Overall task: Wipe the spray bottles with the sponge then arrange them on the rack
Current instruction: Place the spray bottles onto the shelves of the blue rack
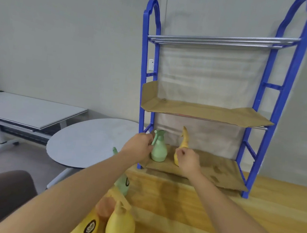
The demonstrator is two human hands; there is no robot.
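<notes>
1. Rack (143,68): blue frame, standing at the back of the wooden table (251,219). The top tier is bare rods; the middle tier and the bottom shelf (218,169) are lined with cardboard.
2. Both bottles you're handling are at the left end of the bottom shelf. The green bottle (159,152) is upright, and the yellow bottle (184,140) is just beside it on the right, not touching.
3. Four more bottles (120,227) sit on the table under your left arm. The sponge is not in view.
4. Left hand (138,146): fingers curled on the green bottle's trigger and neck. Right hand (187,162): fingers clamped round the yellow bottle's belly.
5. This looks like the placing step. Set each base flat on the cardboard (it curls at the front edge, so stay back from it). Release one hand at a time and check that nothing rocks.
6. Pack them tight to the left so the rest fit in a row, with all nozzles facing one way.
</notes>
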